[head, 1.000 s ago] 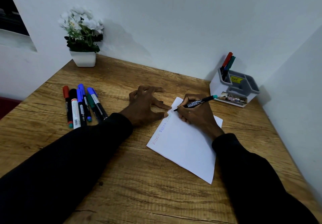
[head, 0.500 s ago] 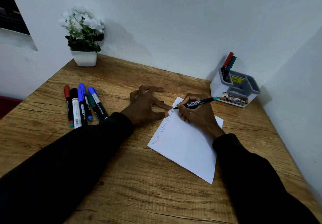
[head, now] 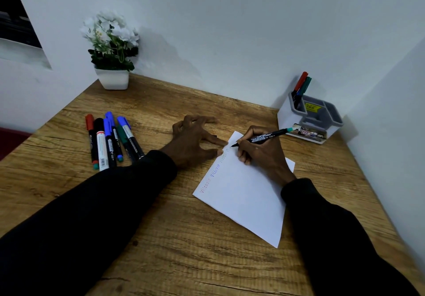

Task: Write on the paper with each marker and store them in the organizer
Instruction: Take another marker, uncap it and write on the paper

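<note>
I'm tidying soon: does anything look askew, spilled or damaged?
Nothing spilled or damaged. The paper lies skewed to the desk edge, but the left hand steadies it while the right hand writes with a marker.

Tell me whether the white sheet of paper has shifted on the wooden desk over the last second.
No. The white sheet of paper lies as before, its far corner equally near the white and grey desk organizer.

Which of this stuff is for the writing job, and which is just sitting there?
For the job: paper; marker in the right hand; left hand at the paper's edge; loose markers; organizer with stored markers.
Just there: flower pot.
</note>
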